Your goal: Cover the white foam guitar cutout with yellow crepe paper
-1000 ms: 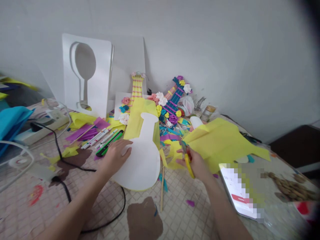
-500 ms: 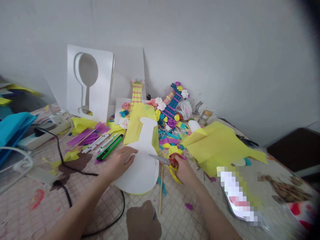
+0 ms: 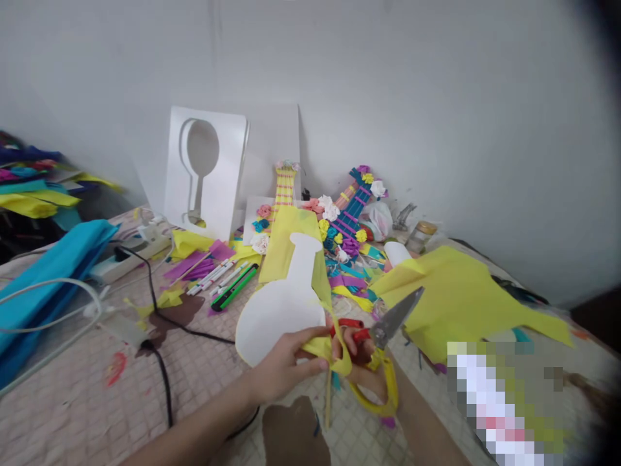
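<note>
A white guitar-shaped cutout point(image 3: 279, 310) lies on a sheet of yellow paper point(image 3: 295, 223), which shows past its edges. Close to the cutout's lower right edge, my left hand point(image 3: 288, 366) is closed on a yellow paper strip point(image 3: 317, 346). The strip curls across to my right hand point(image 3: 356, 356), almost touching the left. Scissors point(image 3: 398, 317) with red and yellow handles hang on my right hand's fingers, the blades pointing up and right. Part of the right hand is hidden behind the strip and handles.
Left of the cutout lie a green utility knife point(image 3: 235, 288), white pens point(image 3: 211, 277) and a black cable point(image 3: 189, 333). Decorated paper guitars point(image 3: 354, 210) lean at the back. A large yellow sheet point(image 3: 451, 291) and a pixelated phone-like object point(image 3: 490, 408) are on the right.
My left hand has left the cutout's surface and moved right to grip the yellow strip. The scissors have swung from pointing left to pointing up and right. The view has shifted left.
</note>
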A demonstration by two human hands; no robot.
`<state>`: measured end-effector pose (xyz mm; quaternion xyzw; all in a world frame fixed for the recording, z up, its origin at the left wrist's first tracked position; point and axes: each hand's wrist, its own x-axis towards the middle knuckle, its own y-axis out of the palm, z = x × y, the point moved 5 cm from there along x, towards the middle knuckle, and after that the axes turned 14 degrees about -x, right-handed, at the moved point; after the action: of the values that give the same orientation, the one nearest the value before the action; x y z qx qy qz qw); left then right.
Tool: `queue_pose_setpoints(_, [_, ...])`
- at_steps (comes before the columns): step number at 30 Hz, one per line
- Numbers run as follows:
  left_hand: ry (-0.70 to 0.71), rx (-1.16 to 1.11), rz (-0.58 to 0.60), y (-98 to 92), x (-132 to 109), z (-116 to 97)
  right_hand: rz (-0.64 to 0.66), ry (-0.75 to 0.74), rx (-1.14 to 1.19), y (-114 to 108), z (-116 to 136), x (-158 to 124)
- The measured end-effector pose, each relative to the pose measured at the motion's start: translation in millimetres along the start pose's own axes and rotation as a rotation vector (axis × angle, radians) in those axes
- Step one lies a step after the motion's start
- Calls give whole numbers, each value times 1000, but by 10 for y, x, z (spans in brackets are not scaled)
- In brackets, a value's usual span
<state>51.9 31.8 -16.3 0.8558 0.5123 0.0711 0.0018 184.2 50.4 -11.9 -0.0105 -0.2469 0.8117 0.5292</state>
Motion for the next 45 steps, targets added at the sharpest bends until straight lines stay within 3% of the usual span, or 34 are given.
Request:
queue_pose_setpoints(6, [44,260,-189,-183,17,-72,-9,100,263,-58,-104,97])
queue_pose_setpoints(10, [194,279,-315,-286,-36,-178,-93,167,302,-161,-264,91])
queue_pose_setpoints(16, [153,254,-446,-374,-41,-120,-151,222,363,-235,-322,122])
queue_pose_setpoints(22, [168,231,-353,-378,4,-27,-229,244,443,-267,-422,150])
queue_pose_setpoints(27, [128,269,-323,-382,-43,-146,-280,256,479,-297,-525,161])
queue_pose_setpoints(31, [49,353,-389,-440,-17,-119,-296,267,490,-308,-552,164])
queue_pose_setpoints(33, [118,420,-394,-457,15,-112,-302,269,493,-312,-557,160])
queue_pose_setpoints(36, [200,412,-318,-439,49,-90,-304,272,495,-316,-583,163])
queue_pose_setpoints(39, [75,320,-238,-408,50,-36,-316,283,501,-319,-633,178])
queue_pose_setpoints(45, [116,425,-313,-435,-22,-215,-330,299,502,-318,-631,170])
